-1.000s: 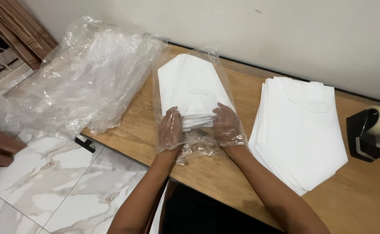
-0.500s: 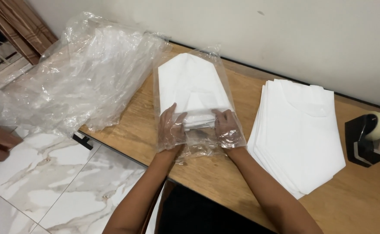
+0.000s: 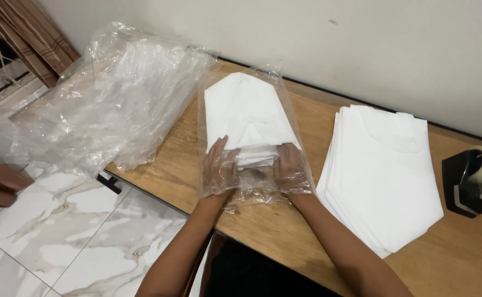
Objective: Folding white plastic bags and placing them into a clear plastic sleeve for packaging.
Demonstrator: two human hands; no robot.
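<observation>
Hands work inside a clear plastic bag (image 3: 252, 137) lying on the wooden table (image 3: 285, 231): the left hand (image 3: 220, 168) and right hand (image 3: 291, 168) each press spread fingers on the near edge of the folded white garment (image 3: 244, 113) within it. Just right lies a stack of folded white garments (image 3: 381, 170), with a black tape dispenser (image 3: 469, 181) beyond, and crumpled plastic bags (image 3: 109, 104) left.

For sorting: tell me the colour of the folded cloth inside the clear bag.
White, plain; the cloth shows best in the head view.
</observation>
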